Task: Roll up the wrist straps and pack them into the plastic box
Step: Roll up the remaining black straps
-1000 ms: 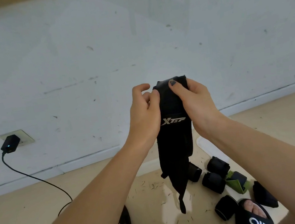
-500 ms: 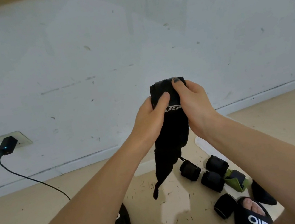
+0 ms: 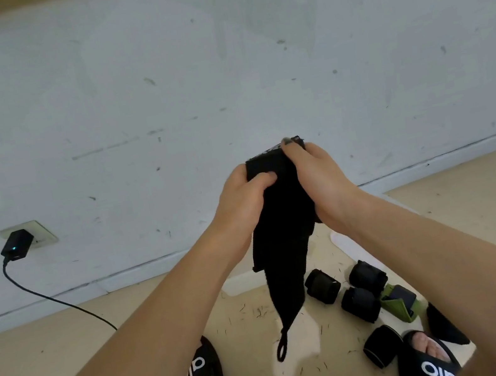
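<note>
A black wrist strap [image 3: 279,215] hangs in the air in front of the white wall [image 3: 217,60], held up at its top end by both hands. Its upper part is bunched between the palms; the rest drops straight down as a narrowing tail that ends in a small loop [image 3: 281,349] above the floor [image 3: 54,354].

The left hand [image 3: 242,202] grips the strap from the left side, its thumb pressed across the front of the cloth and pointing right, its other fingers curled round behind and out of sight. The right hand [image 3: 321,181] holds the strap from the right, with one dark-nailed finger hooked over the top edge and the palm closed against the side of the cloth. Both forearms reach up and forward from the near edge of the view, bare, converging at the strap.

On the floor below and to the right lie several rolled black straps [image 3: 359,299] close together, some touching, with a green and black strap [image 3: 401,301] just beside them. A white flat piece [image 3: 344,242] lies farther back, partly hidden by the right forearm. Two black sandals [image 3: 203,374] with white lettering sit at the near edge, a foot in each.

On the far left a black charger [image 3: 16,245] is plugged into a wall socket [image 3: 39,231], and its cable [image 3: 61,303] runs down the wall and across the floor.
</note>
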### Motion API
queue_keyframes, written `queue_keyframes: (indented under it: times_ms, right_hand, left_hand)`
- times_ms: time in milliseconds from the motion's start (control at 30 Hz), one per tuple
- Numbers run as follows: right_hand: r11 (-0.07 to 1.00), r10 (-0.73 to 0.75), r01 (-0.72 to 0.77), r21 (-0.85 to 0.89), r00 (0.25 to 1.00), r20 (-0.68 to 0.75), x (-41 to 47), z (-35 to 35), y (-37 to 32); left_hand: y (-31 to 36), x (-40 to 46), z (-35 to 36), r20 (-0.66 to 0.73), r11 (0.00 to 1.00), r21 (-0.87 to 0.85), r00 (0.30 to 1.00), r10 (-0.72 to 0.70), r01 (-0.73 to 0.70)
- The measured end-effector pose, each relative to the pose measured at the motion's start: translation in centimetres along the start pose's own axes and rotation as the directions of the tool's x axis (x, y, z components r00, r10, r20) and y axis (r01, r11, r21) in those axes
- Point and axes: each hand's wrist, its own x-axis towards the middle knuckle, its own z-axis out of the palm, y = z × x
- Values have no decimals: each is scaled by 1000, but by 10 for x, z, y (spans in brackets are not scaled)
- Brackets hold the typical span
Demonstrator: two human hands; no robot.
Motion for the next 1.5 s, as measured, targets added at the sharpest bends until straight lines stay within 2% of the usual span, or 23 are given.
queue_keyframes:
  times_ms: [67, 133, 200, 267, 333, 367, 433, 533, 600, 667, 733, 833, 900, 933, 1000, 1100, 1200, 1300, 1333, 1433, 1500]
  right_hand:
    - [999, 35, -30, -41, 991, 126, -5, -4, 3]
    - [996, -31, 44, -81, 989, 148, -6, -5, 4]
    - [996, -80, 83, -32, 994, 79, -1, -6, 3]
    - [998, -31, 29, 57, 999, 32, 4, -10, -1]
    - [987, 45, -58, 150, 995, 91, 4, -16, -5]
    - [981, 61, -87, 176, 987, 147, 2, -19, -6]
    - [990, 56, -86, 116, 969, 239, -4, -23, -6]
    - [999, -5, 15, -49, 978, 207, -6, -24, -2]
    - [998, -48, 52, -28, 989, 136, -3, -24, -1]
    - [997, -48, 45, 69, 998, 42, 1, -27, -3]
    - [990, -22, 18, 142, 999, 25, 5, -29, -3]
    - [997, 18, -30, 71, 987, 159, 4, -31, 0]
    - [999, 46, -45, -9, 975, 215, -1, -30, 2]
    - [999, 41, -38, -20, 978, 205, -3, -28, 2]
    - [1000, 8, -8, -2, 990, 142, -6, -26, 1]
    - [995, 45, -51, 82, 996, 71, -5, -25, -2]
    - [991, 77, -89, 100, 990, 119, -7, -25, -4]
    - [997, 82, -77, -28, 977, 198, -10, -27, -6]
    - [996, 85, -77, -44, 974, 208, -10, -27, -6]
    - [996, 84, -83, -13, 978, 192, -9, -29, -7]
    - [996, 86, -88, 2, 981, 172, -8, -30, -8]
  left_hand:
    - [5, 3, -3, -94, 994, -111, 995, -14, 3]
    - [8, 4, -7, -84, 995, -96, 996, -38, 29]
    - [8, -2, -11, 79, 996, 57, 994, -69, 65]
    - [5, -10, -13, 250, 968, 244, 961, -120, 57]
    - [3, -12, -13, 280, 954, 300, 956, -85, -2]
    - [2, -12, -14, 258, 962, 269, 966, -35, -37]
    - [2, -8, -15, 160, 986, 146, 986, 51, -75]
    - [1, 0, -14, 37, 999, 11, 998, 52, -53]
    - [0, 1, -14, 73, 997, 63, 997, 31, -36]
    - [-2, -4, -12, 205, 986, 166, 979, -14, -20]
    - [-6, -9, -10, 250, 980, 197, 967, -44, -6]
    - [-5, -6, -10, 83, 993, 113, 996, 33, -42]
    - [-3, -1, -12, -41, 999, 52, 999, -3, 5]
    - [-2, 1, -13, -58, 998, 51, 998, -39, 42]
    - [-3, 3, -15, 9, 992, 79, 995, -99, 98]
    - [-3, -1, -16, 83, 986, 139, 991, -105, 93]
    - [-3, -2, -18, 4, 985, 170, 1000, -14, 13]
    - [0, -1, -18, -162, 994, 109, 987, 20, -2]
    - [0, -1, -19, -178, 996, 93, 984, 15, 2]
    - [1, -4, -24, -45, 993, 114, 999, 24, -18]
    - [2, -8, -25, 51, 977, 191, 995, 89, -97]
